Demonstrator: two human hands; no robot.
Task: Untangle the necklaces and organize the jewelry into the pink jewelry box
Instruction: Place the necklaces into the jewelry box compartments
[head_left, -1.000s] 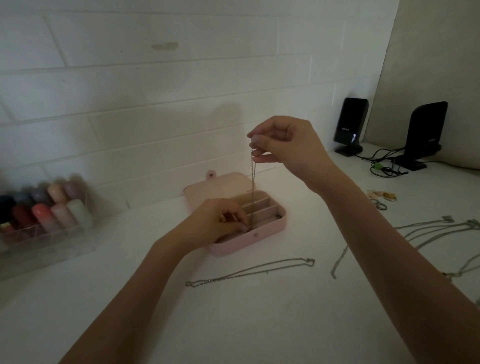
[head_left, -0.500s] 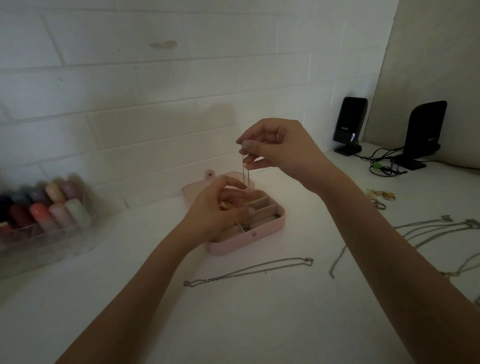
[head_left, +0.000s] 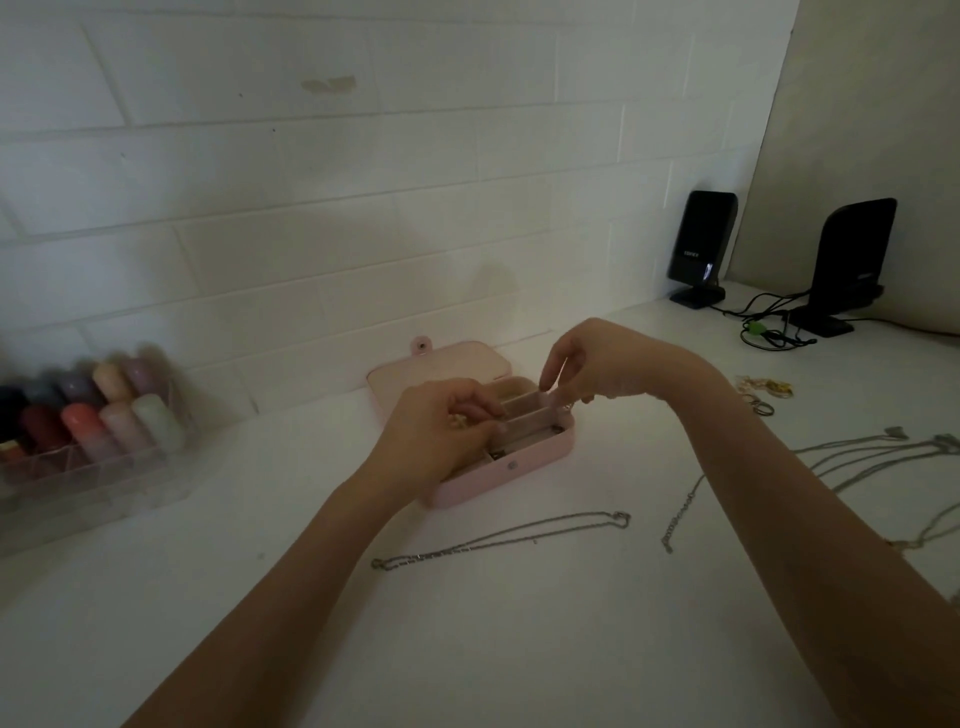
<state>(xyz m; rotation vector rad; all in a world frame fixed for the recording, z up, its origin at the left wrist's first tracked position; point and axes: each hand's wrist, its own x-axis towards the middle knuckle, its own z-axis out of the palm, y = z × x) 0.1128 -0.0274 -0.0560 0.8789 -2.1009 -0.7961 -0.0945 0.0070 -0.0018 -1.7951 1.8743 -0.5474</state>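
Observation:
The pink jewelry box (head_left: 524, 465) lies open on the white counter, its lid (head_left: 441, 366) flat behind it. My left hand (head_left: 441, 434) rests over the box's left part, fingers curled on a small piece of chain inside. My right hand (head_left: 597, 364) hovers over the right end of the box, fingertips pointing down at the dividers (head_left: 524, 410). Whether it still pinches the thin chain is not visible. A silver necklace (head_left: 498, 540) lies stretched out in front of the box. Several more silver chains (head_left: 872, 457) lie at the right.
A clear organizer with coloured bottles (head_left: 88, 431) stands at the left by the wall. Two black speakers (head_left: 701, 249) (head_left: 852, 265) with cables (head_left: 769, 325) stand at the back right. Gold rings and small pieces (head_left: 763, 392) lie near my right wrist.
My right hand has come down from well above the box to just over its right end, lowering the hanging chain into it. My left hand stayed at the box.

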